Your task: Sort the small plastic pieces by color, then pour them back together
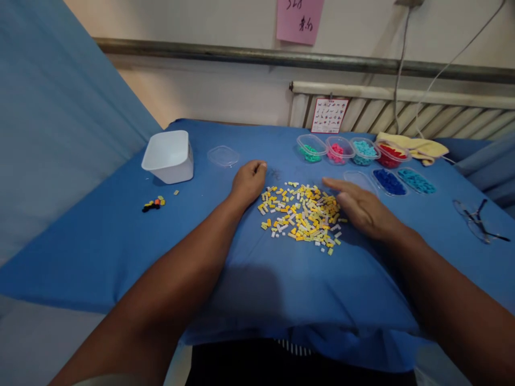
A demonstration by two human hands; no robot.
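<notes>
Six filled clear containers (364, 151), one white bin (173, 161), one eyeglasses pair (478, 225).

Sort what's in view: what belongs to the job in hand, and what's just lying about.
Likely part of the job:
loose yellow and white pieces, between left hand and right hand
small cluster with black pieces
clear tubs of coloured pieces
white bin, perhaps

Probably just lying about:
glasses
yellow cloth

Cloth: I see matt, creased blue covering (225, 279), lower centre.
Plastic: I see smooth white tub (169, 155), left.
Paper: pink note (300, 20), top.
</notes>
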